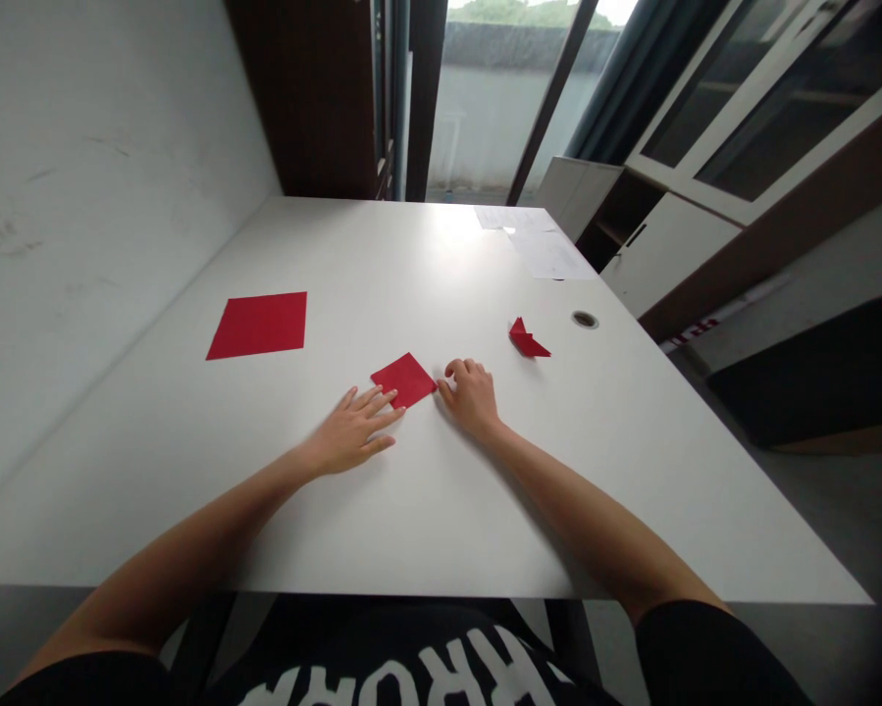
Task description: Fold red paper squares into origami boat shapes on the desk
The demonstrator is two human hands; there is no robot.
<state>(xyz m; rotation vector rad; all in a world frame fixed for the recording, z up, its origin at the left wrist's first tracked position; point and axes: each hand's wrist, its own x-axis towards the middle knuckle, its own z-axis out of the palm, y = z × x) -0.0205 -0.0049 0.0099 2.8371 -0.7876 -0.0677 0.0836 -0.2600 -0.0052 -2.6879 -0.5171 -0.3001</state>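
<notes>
A small red paper square (405,378) lies turned like a diamond on the white table, in front of me. My left hand (353,429) is spread flat, its fingertips resting on the lower left edge of the paper. At the paper's right corner is my right hand (471,394), its fingers curled and the thumb and index finger at the tip; whether they pinch it is hard to make out. A folded red paper figure (528,339) sits to the right. On the left lies a larger flat red sheet (259,326).
The white table (411,529) meets a wall on the left. White papers (547,253) lie at its far right, near a round cable hole (585,320). Beyond the table stand a dark cabinet, a glass door and white cupboards.
</notes>
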